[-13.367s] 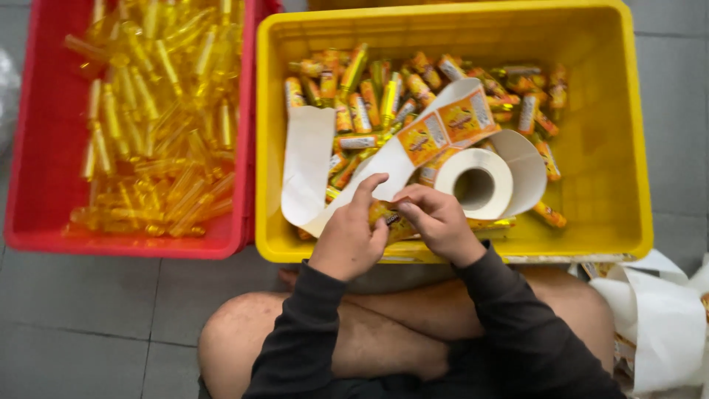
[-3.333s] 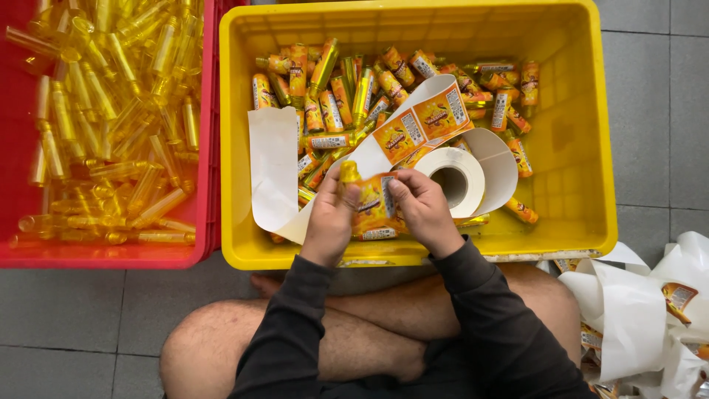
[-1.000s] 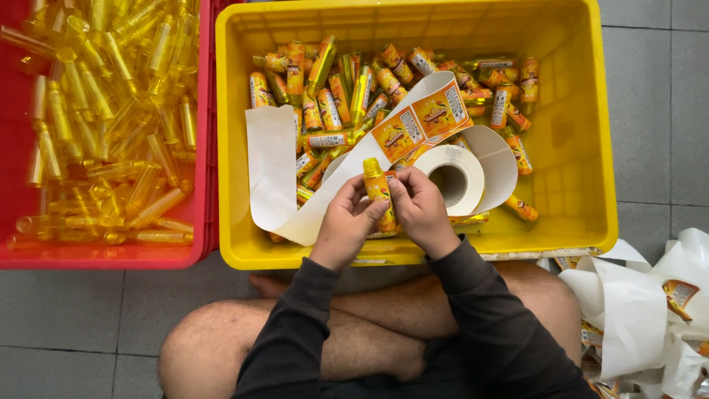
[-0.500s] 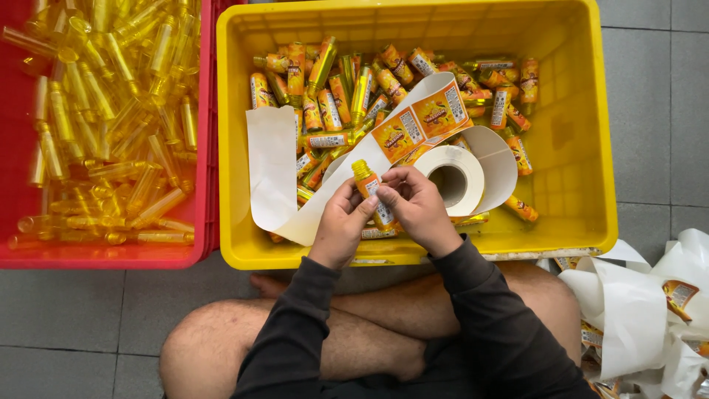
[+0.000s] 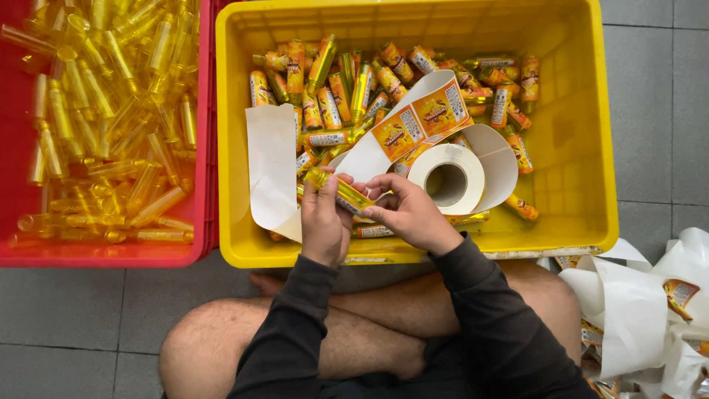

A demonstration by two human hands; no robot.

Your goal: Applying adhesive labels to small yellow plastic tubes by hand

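Observation:
My left hand point(image 5: 325, 218) and my right hand point(image 5: 410, 214) together hold one small yellow tube point(image 5: 341, 193) over the near side of the yellow crate point(image 5: 583, 185). The tube lies tilted, its cap end up-left, and an orange label is partly wrapped on it under my right fingers. Just right of my hands a white label roll point(image 5: 447, 177) stands in the crate. Its strip of orange labels point(image 5: 422, 118) curls up and left. Labelled tubes point(image 5: 332, 92) are piled at the crate's far side.
A red crate point(image 5: 15, 222) at the left holds many bare yellow tubes point(image 5: 111, 111). White backing paper point(image 5: 272, 166) hangs inside the yellow crate's left part. More crumpled backing paper point(image 5: 635, 310) lies on the grey tile floor at the right. My crossed legs are below.
The tube in my hands has tipped from nearly upright to lying slanted, cap up-left. My right fingers have moved along it over the label. Roll and crates have stayed put.

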